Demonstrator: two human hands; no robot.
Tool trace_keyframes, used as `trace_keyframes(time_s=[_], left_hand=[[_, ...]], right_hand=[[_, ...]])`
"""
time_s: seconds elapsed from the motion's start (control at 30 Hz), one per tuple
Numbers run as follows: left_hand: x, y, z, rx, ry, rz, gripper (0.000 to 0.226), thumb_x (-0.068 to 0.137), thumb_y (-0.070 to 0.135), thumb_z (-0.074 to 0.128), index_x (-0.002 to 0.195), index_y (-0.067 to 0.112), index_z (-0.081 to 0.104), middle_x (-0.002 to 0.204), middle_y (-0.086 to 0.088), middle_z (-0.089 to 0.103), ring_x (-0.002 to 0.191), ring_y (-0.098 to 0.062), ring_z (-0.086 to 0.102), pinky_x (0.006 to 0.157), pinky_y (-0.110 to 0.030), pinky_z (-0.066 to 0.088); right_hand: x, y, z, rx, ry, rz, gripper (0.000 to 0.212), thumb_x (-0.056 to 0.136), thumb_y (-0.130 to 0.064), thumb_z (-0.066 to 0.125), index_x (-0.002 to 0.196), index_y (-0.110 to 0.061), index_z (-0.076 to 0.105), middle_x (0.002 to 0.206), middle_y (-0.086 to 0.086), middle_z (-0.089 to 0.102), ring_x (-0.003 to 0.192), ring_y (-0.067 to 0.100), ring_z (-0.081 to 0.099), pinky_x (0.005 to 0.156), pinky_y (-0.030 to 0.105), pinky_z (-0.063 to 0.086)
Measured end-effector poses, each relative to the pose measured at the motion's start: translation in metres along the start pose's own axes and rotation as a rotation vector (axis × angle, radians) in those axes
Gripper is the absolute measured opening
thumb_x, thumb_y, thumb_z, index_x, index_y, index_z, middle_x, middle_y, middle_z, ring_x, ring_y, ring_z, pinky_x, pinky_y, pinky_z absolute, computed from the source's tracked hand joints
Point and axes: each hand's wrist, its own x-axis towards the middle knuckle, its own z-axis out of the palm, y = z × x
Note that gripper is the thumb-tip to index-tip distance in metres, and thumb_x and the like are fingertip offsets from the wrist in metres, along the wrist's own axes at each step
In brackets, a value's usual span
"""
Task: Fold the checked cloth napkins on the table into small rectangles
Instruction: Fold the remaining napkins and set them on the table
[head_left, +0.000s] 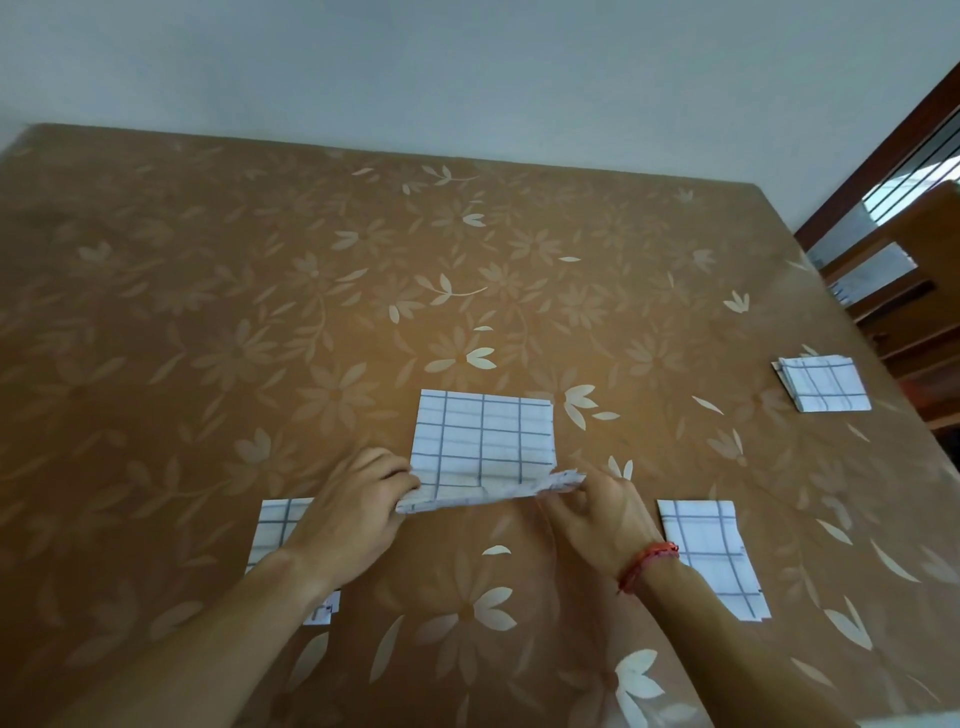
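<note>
Two near corners of the centre napkin (483, 441) are pinched: one by the left hand (358, 514), one by the right hand (602, 514). Its near edge is lifted off the tabletop (208, 312); the rest lies flat. The left folded napkin (275, 530) is part-hidden under the left forearm. The right folded napkin (711, 556) is beside the right wrist. The far folded napkin (826, 384) is at the right edge.

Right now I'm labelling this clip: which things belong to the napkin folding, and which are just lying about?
Job: middle napkin, gripped by left hand and right hand; left napkin; right napkin; far-right folded napkin.
Not the job: wooden chair; red wrist thread.
</note>
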Motion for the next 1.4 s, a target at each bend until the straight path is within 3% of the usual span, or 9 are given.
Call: trace_keyframes(time_s=[0.2,0.27,0.4,0.53,0.67,0.8,0.97,1.2,1.4], left_hand=[[0.02,0.005,0.001,-0.134,0.105,-0.155,0.012,0.095,0.02,0.057,0.085,0.027,0.06,0.076,0.02,0.051,0.082,-0.007,0.046,0.076,-0.033,0.039],[0.028,0.004,0.003,-0.189,0.135,-0.214,0.007,0.093,0.021,0.058,0.098,0.026,0.06,0.077,0.023,0.049,0.083,-0.009,0.05,0.076,-0.034,0.042],[0.04,-0.002,0.009,-0.227,0.113,-0.274,0.037,0.092,0.025,0.059,0.128,0.026,0.051,0.082,0.018,0.059,0.092,-0.013,0.053,0.087,-0.04,0.045],[0.044,-0.008,0.016,-0.103,0.123,-0.289,0.05,0.092,0.027,0.061,0.138,0.022,0.041,0.111,0.005,0.061,0.109,-0.022,0.051,0.096,-0.042,0.04],[0.044,-0.015,0.015,0.066,0.121,-0.162,0.051,0.095,0.036,0.045,0.14,0.013,0.039,0.135,-0.004,0.05,0.123,-0.023,0.044,0.101,-0.042,0.038],[0.044,-0.021,0.013,0.22,-0.035,-0.011,0.06,0.098,0.038,0.026,0.147,0.005,0.036,0.156,-0.009,0.032,0.143,-0.022,0.027,0.114,-0.042,0.03],[0.051,-0.031,0.018,0.364,-0.124,0.025,0.059,0.1,0.036,0.021,0.146,0.002,0.037,0.157,-0.011,0.028,0.146,-0.022,0.024,0.112,-0.039,0.022],[0.053,-0.035,0.027,0.409,-0.157,0.015,0.061,0.104,0.039,0.006,0.148,0.004,0.032,0.157,-0.01,0.026,0.146,-0.022,0.022,0.112,-0.037,0.017],[0.052,-0.04,0.029,0.41,-0.169,0.035,0.059,0.104,0.038,0.009,0.151,0.007,0.024,0.16,-0.008,0.017,0.148,-0.019,0.013,0.115,-0.034,0.009]], right_hand=[[0.021,-0.005,0.001,0.059,0.036,0.113,0.015,0.088,-0.038,0.054,0.085,-0.024,0.057,0.074,-0.004,0.065,0.07,0.014,0.059,0.07,0.032,0.047],[0.028,-0.006,0.001,0.045,0.049,0.158,0.018,0.089,-0.039,0.055,0.09,-0.021,0.056,0.074,-0.005,0.065,0.07,0.015,0.059,0.067,0.033,0.048],[0.041,-0.004,0.005,-0.001,0.091,0.18,0.024,0.091,-0.038,0.058,0.081,-0.021,0.045,0.069,-0.006,0.056,0.064,0.017,0.051,0.059,0.031,0.038],[0.052,0.0,0.014,-0.016,0.129,0.214,0.019,0.089,-0.041,0.058,0.095,-0.026,0.049,0.085,-0.005,0.062,0.079,0.021,0.059,0.066,0.036,0.049],[0.053,-0.002,0.019,-0.051,0.19,0.266,0.05,0.088,-0.042,0.059,0.133,-0.027,0.041,0.123,0.003,0.048,0.113,0.023,0.049,0.087,0.043,0.047],[0.05,-0.02,0.027,-0.18,0.277,0.04,0.052,0.087,-0.038,0.054,0.135,-0.019,0.045,0.124,0.007,0.047,0.108,0.023,0.047,0.088,0.037,0.046],[0.055,-0.051,0.059,-0.29,0.107,-0.172,0.06,0.093,-0.04,0.033,0.143,-0.008,0.04,0.15,0.02,0.036,0.139,0.036,0.033,0.11,0.046,0.035],[0.079,-0.07,0.084,-0.313,-0.094,-0.279,0.071,0.092,-0.04,0.0,0.153,-0.005,0.013,0.161,0.014,0.004,0.15,0.026,-0.001,0.121,0.042,0.011],[0.079,-0.065,0.094,-0.41,-0.129,-0.236,0.063,0.099,-0.043,0.005,0.154,-0.011,0.001,0.161,0.01,-0.01,0.148,0.021,-0.013,0.12,0.038,-0.005]])
